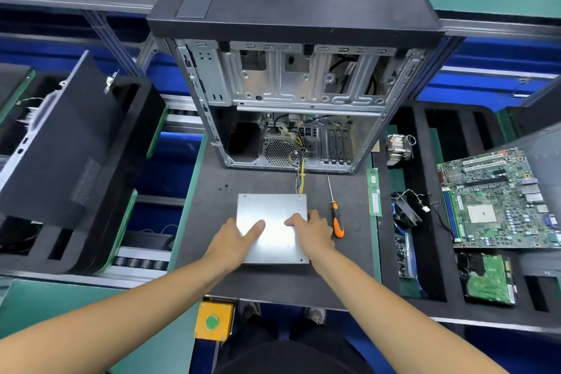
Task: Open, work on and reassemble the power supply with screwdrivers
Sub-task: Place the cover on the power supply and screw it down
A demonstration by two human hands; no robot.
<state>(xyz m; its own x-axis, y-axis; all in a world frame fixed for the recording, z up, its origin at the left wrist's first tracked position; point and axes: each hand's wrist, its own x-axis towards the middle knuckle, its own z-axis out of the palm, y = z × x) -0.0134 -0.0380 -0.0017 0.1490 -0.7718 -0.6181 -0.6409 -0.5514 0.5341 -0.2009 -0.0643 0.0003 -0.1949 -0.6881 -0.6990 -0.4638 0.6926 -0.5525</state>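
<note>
My left hand and right hand rest on the lid of the power supply, fingers fairly straight and pressing rather than clenched, thumbs pointing toward each other across the bare metal; the outer fingers of each hand run toward the side edges, though I cannot tell whether they hook over them. The unit lies flat on the dark work mat, at the middle of the bench directly in front of me, its bundle of coloured wires trailing from its 12 o'clock edge up into the open computer case. I judge the box to be stiff, fairly heavy sheet steel, smooth and glare-bright enough to be slippery under flat palms, so the safer hold is at the side walls or corners, never by the wiring. Small screw heads show at its corners. At 3 o'clock, just beside the box, lies an orange-and-black screwdriver with a long thin shaft, untouched. A few tiny dark screws sit on the mat at 11 o'clock. Farther out at 3 o'clock, a green motherboard rests on black foam trays, well apart from the work.
</note>
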